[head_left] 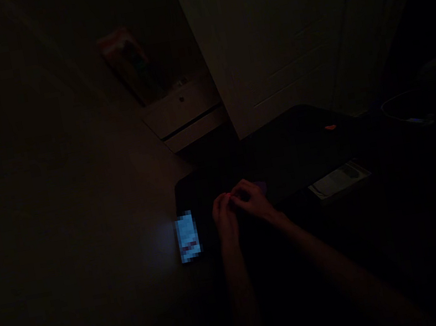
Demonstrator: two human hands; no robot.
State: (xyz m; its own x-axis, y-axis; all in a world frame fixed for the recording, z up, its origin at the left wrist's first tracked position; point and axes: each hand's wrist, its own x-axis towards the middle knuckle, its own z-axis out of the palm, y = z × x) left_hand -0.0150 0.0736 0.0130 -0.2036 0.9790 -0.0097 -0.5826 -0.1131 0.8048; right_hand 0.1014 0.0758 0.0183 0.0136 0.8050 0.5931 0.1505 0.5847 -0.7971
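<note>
The scene is very dark. My left hand [223, 211] and my right hand [251, 199] meet over a dark table [282, 146], their fingertips close together. Both hands are closed, with the fingers bent in a pinch. A small reddish spot shows between the fingertips, too dim to name. Just behind my right hand lies a flat purple piece [262, 185], partly covered by that hand. To the left of my left hand, a lit screen [188, 237], blurred into blocks, glows at the table's edge.
A small orange piece [330, 127] lies toward the table's far right. Below the table's near edge is a pale flat box or book [339, 180]. A white door or panel [279, 34] stands behind, beside drawers [187, 109]. A wall [83, 209] borders the left.
</note>
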